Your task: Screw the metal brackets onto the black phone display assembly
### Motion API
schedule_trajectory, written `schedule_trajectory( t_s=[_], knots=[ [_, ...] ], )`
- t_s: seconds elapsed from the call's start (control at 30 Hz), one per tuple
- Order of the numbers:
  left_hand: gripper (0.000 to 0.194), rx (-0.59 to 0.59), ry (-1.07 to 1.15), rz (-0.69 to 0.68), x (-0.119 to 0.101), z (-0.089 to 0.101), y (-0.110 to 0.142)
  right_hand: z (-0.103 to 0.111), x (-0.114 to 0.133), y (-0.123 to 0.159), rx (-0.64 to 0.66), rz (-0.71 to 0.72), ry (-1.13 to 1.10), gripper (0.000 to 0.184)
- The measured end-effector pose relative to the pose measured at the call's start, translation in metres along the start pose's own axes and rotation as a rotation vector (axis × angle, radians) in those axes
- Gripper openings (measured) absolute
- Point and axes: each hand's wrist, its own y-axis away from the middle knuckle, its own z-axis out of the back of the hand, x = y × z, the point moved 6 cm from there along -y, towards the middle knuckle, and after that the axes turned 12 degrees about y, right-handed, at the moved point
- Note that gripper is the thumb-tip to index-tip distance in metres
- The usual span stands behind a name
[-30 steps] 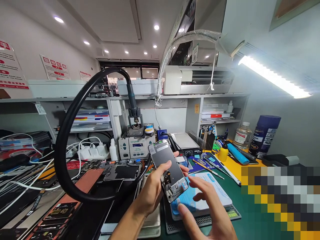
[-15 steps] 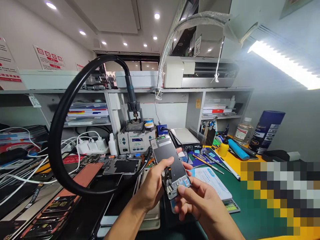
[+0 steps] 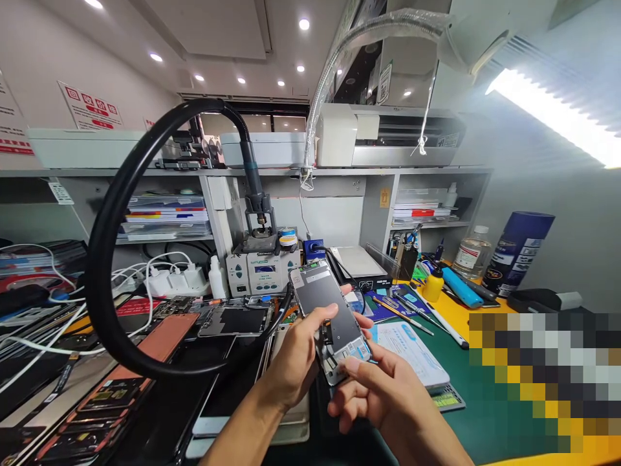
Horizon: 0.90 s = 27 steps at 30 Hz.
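My left hand is wrapped round a phone screen assembly, its metal-backed side facing up. The thumb lies across the dark back plate, and fingertips show past the far edge. A small black flex cable and silver connectors sit near the lower end, beside white and blue labels. My right hand pinches the lower corner of that assembly between thumb and curled fingers. Whether a small part is between those fingertips is hidden. Under the hands are dark and silver phone parts on the green mat.
A black hose loops at left from the hot-air station. Phone housings and white cables crowd the left. To the right are a white booklet-like pad, tweezers and brushes, a yellow bottle and a dark blue can.
My right thumb and fingers have shifted slightly left along the assembly's lower edge, and the light-blue piece beneath that end no longer shows. The left hand keeps its hold. The view has moved slightly.
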Motion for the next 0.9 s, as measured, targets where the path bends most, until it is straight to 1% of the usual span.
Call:
schedule_trajectory(
  t_s=[0.07,0.23,0.33,0.4,0.47,0.5,0.57,0.6,0.7,0.8,0.9],
  knots=[
    [0.058,-0.006,-0.001,-0.016,0.000,0.001,-0.001,-0.004,0.001,0.001,0.008,-0.008,0.012,0.040],
    [0.059,-0.012,0.012,-0.009,0.001,0.002,-0.003,-0.005,0.006,0.004,-0.103,-0.011,0.019,0.045],
    [0.061,-0.015,0.026,0.038,0.004,0.002,-0.003,-0.007,0.008,0.004,-0.126,-0.007,-0.014,0.047],
    [0.065,0.017,0.049,0.073,0.005,0.000,-0.004,-0.007,0.011,0.002,-0.131,0.012,-0.025,0.046],
    [0.067,0.078,0.034,0.031,0.002,-0.002,-0.004,-0.004,0.017,0.000,-0.151,0.054,-0.008,0.043],
    [0.064,0.107,0.012,-0.015,-0.001,-0.002,-0.004,-0.001,0.021,-0.001,-0.170,0.078,0.005,0.042],
    [0.050,0.141,-0.044,-0.114,-0.007,-0.002,-0.003,0.006,0.028,-0.003,-0.218,0.118,0.034,0.040],
    [0.047,0.151,-0.065,-0.135,-0.008,-0.001,-0.003,0.009,0.031,-0.003,-0.241,0.133,0.048,0.040],
    [0.039,0.154,-0.201,-0.150,-0.007,-0.001,-0.003,0.015,0.038,-0.004,-0.273,0.179,0.085,0.042],
    [0.022,0.149,-0.362,-0.162,-0.005,-0.004,-0.004,0.019,0.040,-0.004,-0.269,0.215,0.091,0.038],
    [0.015,0.161,-0.401,-0.161,-0.004,-0.007,-0.005,0.023,0.037,-0.006,-0.235,0.199,0.115,0.037]
  ],
)
